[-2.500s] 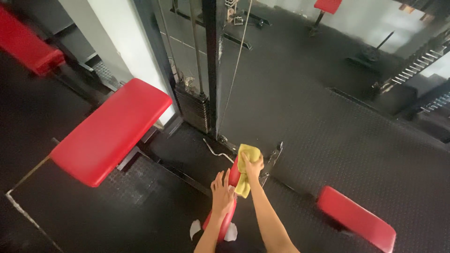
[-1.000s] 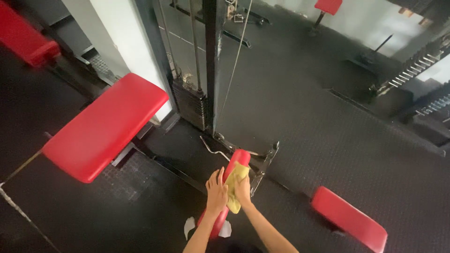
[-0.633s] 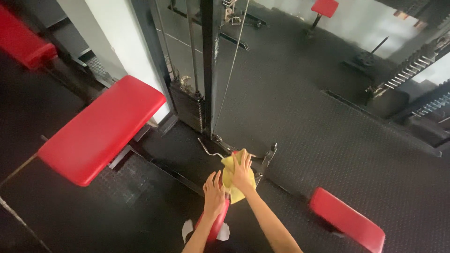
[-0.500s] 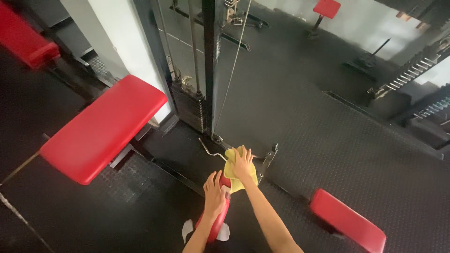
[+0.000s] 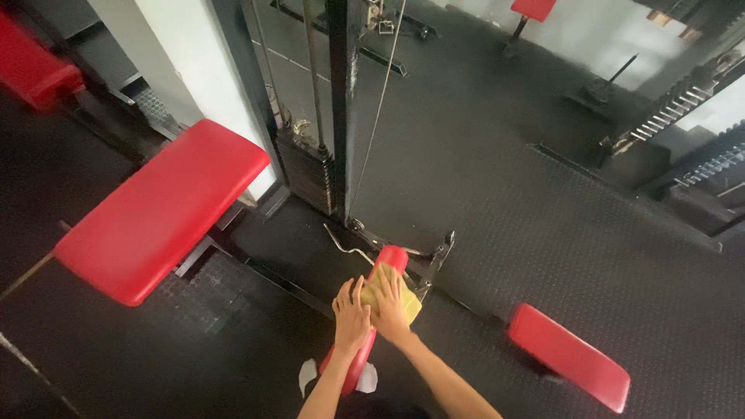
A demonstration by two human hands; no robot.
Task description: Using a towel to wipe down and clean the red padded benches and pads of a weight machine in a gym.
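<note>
A gym floor of dark studded rubber matting [image 5: 543, 233] surrounds a cable machine, its weight stack [image 5: 306, 167] standing against a black upright. From the head camera, the yellow cloth [image 5: 386, 296] has slid back down the narrow red pad [image 5: 372, 326] from its far end, where it sat half a second ago; the pad's rounded tip is now uncovered. The right hand [image 5: 394, 304] lies palm-down with fingers spread, pressing the cloth flat on the pad. The left hand [image 5: 351, 316] rests open beside it, fingers extended along the pad's left edge, gripping nothing. A wide red bench [image 5: 155, 206] stands to the left, a smaller red seat [image 5: 568, 355] to the right.
</note>
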